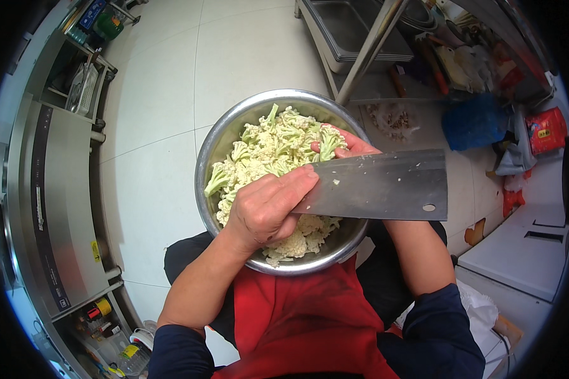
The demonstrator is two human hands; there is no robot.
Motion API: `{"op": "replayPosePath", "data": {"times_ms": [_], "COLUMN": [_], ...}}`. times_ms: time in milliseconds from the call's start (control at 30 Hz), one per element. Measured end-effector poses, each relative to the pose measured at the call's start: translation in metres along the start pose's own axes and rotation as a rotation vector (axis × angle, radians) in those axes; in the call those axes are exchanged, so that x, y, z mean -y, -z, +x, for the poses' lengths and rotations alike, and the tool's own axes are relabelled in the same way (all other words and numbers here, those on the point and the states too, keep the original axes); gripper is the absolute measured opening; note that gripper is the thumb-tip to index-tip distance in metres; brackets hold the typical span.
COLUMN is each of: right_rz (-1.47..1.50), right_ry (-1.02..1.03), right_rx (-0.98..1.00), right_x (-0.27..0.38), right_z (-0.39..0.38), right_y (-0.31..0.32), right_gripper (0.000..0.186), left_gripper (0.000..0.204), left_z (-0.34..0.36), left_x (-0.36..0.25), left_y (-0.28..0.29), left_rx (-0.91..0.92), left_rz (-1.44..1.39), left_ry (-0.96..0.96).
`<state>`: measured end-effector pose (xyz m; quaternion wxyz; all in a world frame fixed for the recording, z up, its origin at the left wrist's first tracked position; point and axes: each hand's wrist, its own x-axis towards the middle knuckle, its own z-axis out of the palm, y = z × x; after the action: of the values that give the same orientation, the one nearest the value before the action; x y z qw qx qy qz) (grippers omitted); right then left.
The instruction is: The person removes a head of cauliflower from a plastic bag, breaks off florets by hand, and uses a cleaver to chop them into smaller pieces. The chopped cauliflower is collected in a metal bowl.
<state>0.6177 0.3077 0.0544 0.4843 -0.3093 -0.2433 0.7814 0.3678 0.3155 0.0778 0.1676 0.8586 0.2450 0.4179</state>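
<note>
Looks like trimming cauliflower, tbh: left fingers closed on the cleaver above the bowl, right fingers half-curled round a floret over its right side, so the next cut probably needs steadiness.

Pale tiled floor at upper middle, steel cabinet at left, metal rack with trays at upper right, white boxy unit at lower right

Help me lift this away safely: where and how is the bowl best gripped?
Probably by the bowl's rim, coming from the left and far sides: its curved metal edge is bare there, while the cleaver overhangs the right edge.
</note>
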Motion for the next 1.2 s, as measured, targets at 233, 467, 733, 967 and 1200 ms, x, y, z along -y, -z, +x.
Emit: {"op": "replayPosePath", "data": {"times_ms": [233, 467, 733, 967, 1200], "right_rz": [-0.173, -0.044, 0.096, 0.164, 0.074], "right_ry": [0.093, 0.078, -0.007, 0.006, -0.103], "right_rx": [-0.067, -0.079, -0.135, -0.055, -0.246], "right_x": [-0.003, -0.006, -0.007, -0.010, -0.005], "right_z": [-0.003, -0.008, -0.013, -0.013, -0.005], "right_y": [-0.005, 0.000, -0.001, 0.005, -0.007], "right_gripper": [0.068, 0.063, 0.064, 0.064, 0.045], "left_gripper": [0.062, 0.063, 0.069, 0.067, 0.060], "left_z": [-0.002, 0.000, 0.004, 0.004, 0.008], "left_x": [0.003, 0.003, 0.000, 0.009, 0.010], "left_y": [-0.004, -0.005, -0.010, -0.016, -0.016], "left_rx": [0.025, 0.042, 0.060, 0.087, 0.074], "left_rz": [0.012, 0.015, 0.043, 0.055, -0.025], "left_ry": [0.009, 0.036, 0.151, 0.093, 0.185]}}
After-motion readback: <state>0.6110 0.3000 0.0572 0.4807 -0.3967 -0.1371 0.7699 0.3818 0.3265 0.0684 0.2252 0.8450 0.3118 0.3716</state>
